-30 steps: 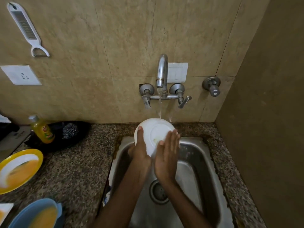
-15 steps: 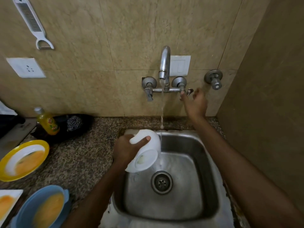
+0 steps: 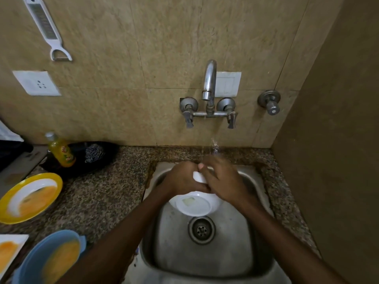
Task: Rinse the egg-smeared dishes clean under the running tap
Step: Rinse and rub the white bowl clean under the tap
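Over the steel sink (image 3: 254, 253) both my hands hold a white bowl (image 3: 193, 204), tilted so its base faces me. A pale yellow smear shows on the base. My left hand (image 3: 181, 179) grips the bowl's left side and my right hand (image 3: 222, 182) curls over its top right. A bit of white rim (image 3: 198, 177) shows between them. The wall tap (image 3: 209, 83) stands above, and a thin stream of water (image 3: 214, 145) splashes just behind my fingers. The inside of the bowl is hidden.
On the granite counter at the left lie an egg-smeared yellow plate (image 3: 30, 196), a blue bowl (image 3: 51, 259) and a white square plate (image 3: 9, 248). A soap bottle (image 3: 61, 151) and a black pan with a steel scrubber (image 3: 94, 152) stand behind them. A brown wall (image 3: 338, 140) closes the right.
My right hand left the tap's right lever and came down onto the bowl. The bowl moved from the sink's left side to the middle, under the tap. The lever now points down.
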